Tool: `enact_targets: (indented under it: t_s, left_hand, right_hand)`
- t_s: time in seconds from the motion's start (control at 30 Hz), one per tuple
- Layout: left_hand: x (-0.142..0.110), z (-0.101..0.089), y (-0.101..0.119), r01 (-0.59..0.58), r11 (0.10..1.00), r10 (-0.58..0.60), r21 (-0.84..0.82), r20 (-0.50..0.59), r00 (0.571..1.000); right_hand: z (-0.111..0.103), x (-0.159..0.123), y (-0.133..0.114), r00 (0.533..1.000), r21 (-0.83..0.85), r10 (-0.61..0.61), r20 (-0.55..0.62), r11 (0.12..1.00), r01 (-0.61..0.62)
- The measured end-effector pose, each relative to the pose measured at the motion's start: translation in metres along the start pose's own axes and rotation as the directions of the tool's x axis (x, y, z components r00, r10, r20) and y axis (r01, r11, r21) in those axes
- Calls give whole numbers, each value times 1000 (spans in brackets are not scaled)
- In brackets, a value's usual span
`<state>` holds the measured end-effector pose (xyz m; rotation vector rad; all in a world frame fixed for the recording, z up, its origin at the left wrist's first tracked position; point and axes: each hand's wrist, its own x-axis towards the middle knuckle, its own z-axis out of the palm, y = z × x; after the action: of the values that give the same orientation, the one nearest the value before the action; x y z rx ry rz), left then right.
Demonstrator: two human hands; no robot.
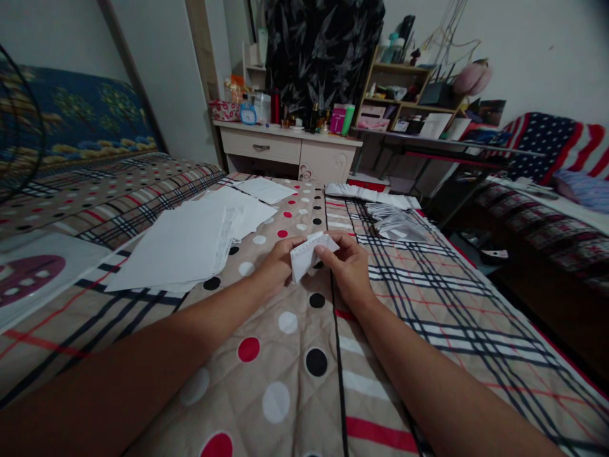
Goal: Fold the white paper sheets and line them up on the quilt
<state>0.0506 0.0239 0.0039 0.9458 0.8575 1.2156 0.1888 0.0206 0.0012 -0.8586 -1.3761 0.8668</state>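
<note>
Between my two hands, just above the patterned bedspread [266, 330], is a small folded white paper [307, 254]. My left hand [280, 261] grips its left side, the fingers partly hidden behind it. On the other side, my right hand [351, 266] pinches the paper with the thumb on its near face. Left of my hands lie overlapping white paper sheets [176, 241], some with print along an edge. Beyond my right hand are a row of folded white papers [366, 193] and a pile of small clear plastic bags [397, 222].
A white plastic bag with a purple print [90, 254] lies at the far left. Behind the bed stands a white dresser [266, 151] crowded with bottles and boxes. A shelf desk [428, 139] is at the back right. The bed's right edge drops to a dark floor.
</note>
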Motion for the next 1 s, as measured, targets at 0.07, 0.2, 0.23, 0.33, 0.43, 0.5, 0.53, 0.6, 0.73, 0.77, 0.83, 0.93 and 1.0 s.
enact_targets:
  t_s: [0.07,0.2,0.23,0.33,0.43,0.5,0.53,0.6,0.73,0.77,0.83,0.93,1.0]
  left_hand:
    - [-1,-2,2,2,998,-2,-61,4,1000]
    - [-2,-5,6,-79,997,79,-2,35,996]
    - [-2,-5,6,-125,990,124,63,17,992]
    - [0,-7,4,-203,960,216,191,-49,975]
    - [4,-9,1,-190,968,209,164,-113,971]
    - [5,-10,0,-187,972,205,141,-127,971]
    - [5,-10,0,-191,972,208,137,-121,971]
    - [5,-10,1,-197,972,208,131,-79,975]
    - [3,-9,2,-245,955,240,168,50,969]
    - [3,-9,2,-265,945,255,193,77,964]
    - [4,-10,1,-286,928,268,240,106,958]
    - [6,-10,-2,-286,909,270,303,95,958]
    - [5,-11,-2,-338,851,340,402,70,938]
  right_hand:
    - [-1,2,4,998,7,38,-60,999,-37]
    - [-3,4,8,988,-43,88,-126,995,-94]
    - [-4,4,8,989,-51,90,-119,994,-97]
    - [-4,2,5,996,-13,86,-36,996,-87]
    - [-3,1,3,995,72,91,52,993,-94]
    - [-2,0,4,990,117,117,85,985,-126]
    - [-1,1,5,986,132,137,97,980,-149]
    - [0,1,6,979,163,176,100,968,-191]
    - [0,1,5,972,209,233,42,949,-236]
    - [-1,1,5,970,214,241,38,946,-244]
    - [-1,1,4,968,217,247,46,943,-251]
    - [-1,1,5,968,219,242,67,943,-251]
    - [-1,2,6,967,218,245,73,942,-255]
